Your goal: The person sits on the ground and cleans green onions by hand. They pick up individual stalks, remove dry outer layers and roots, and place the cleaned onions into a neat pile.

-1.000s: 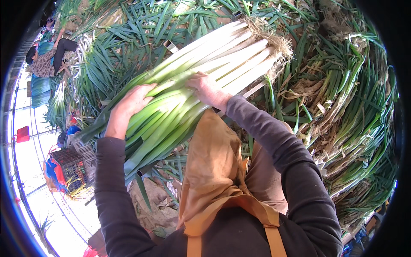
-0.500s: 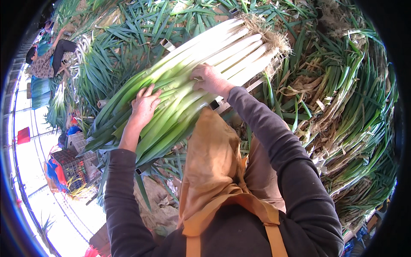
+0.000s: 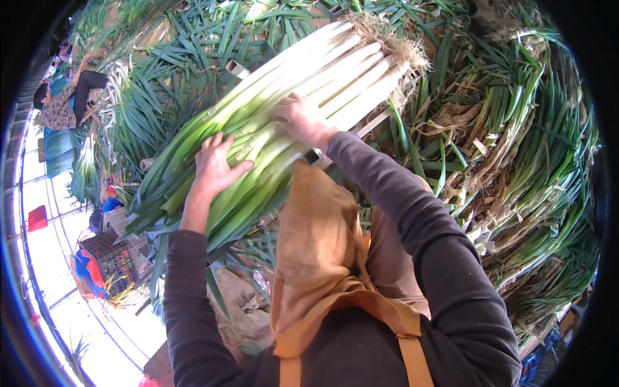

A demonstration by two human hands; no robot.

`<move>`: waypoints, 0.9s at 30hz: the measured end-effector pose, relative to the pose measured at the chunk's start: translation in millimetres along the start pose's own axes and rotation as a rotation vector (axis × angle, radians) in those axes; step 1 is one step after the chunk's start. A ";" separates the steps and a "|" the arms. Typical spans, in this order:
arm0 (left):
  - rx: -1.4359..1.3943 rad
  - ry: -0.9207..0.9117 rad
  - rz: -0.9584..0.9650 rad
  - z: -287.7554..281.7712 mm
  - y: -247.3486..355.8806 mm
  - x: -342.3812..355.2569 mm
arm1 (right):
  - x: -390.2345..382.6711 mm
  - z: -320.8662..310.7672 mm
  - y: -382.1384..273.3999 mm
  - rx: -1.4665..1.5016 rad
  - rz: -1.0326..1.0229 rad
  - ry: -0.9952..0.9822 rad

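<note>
The green-onion bundle [image 3: 264, 122] lies across a metal frame [image 3: 376, 121]. Left hand [image 3: 215, 166]: splayed, contacting the leaves [image 3: 240, 205]. Right hand [image 3: 303, 119]: half-curled on the stalks [image 3: 335, 77]; whether it grips, I cannot tell.

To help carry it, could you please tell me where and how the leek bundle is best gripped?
Probably around the white stalks, from both long sides: they lie straight and side by side, while the green leaves splay at one end and roots fray at the other.
</note>
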State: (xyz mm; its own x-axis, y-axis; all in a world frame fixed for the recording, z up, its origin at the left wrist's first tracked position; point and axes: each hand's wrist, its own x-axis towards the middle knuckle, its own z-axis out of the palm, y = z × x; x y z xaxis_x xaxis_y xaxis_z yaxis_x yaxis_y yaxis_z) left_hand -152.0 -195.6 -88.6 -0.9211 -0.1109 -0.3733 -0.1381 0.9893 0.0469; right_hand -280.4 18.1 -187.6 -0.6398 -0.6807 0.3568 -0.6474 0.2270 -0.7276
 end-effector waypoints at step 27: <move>0.104 0.229 0.006 23.2 13.0 -7.1 | 9.7 -12.1 46.9 -0.304 0.145 0.036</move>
State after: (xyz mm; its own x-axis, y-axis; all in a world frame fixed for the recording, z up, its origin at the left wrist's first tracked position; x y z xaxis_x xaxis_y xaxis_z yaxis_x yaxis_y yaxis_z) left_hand -138.8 -179.7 -106.8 -0.9818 -0.1120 -0.1531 -0.1052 0.9931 -0.0520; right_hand -322.0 30.6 -211.2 -0.7448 -0.6026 0.2864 -0.6390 0.5207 -0.5662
